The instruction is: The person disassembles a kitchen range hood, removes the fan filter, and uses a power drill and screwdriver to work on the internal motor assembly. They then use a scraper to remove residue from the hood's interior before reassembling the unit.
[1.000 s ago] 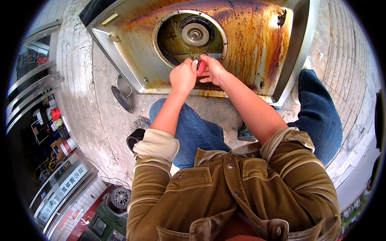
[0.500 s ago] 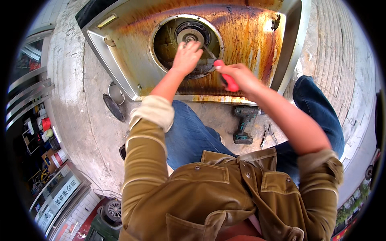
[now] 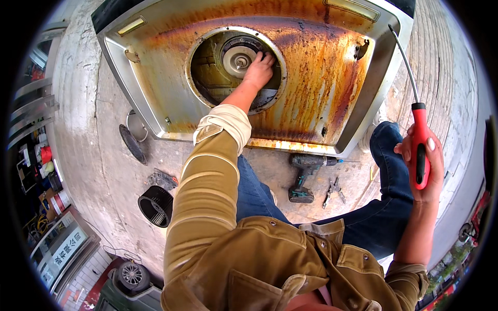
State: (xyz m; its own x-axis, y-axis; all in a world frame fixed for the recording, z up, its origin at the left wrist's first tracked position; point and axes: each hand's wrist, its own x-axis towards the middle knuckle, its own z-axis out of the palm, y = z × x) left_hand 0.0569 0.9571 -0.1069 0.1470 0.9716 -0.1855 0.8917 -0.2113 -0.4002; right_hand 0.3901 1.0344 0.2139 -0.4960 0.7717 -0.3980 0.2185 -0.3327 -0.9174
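Observation:
A range hood lies in front of me, its metal stained with orange-brown grease. Through its round opening a pale motor with a central shaft is visible. My left hand reaches inside, fingers curled at the motor's right edge; whatever they grip is hidden. Off to the right, my right hand is closed round the red and black handle of a screwdriver. Its long shank points up and away from me, apart from the opening and across the hood's right edge in the picture.
On the concrete between my legs lie a cordless drill and pliers. To the left are a black fan wheel, a dark round disc, a metal ring and a small greyish part.
My right hand has drawn the screwdriver out of the opening and swung it to the right. My left hand has shifted from the motor's middle to its right side.

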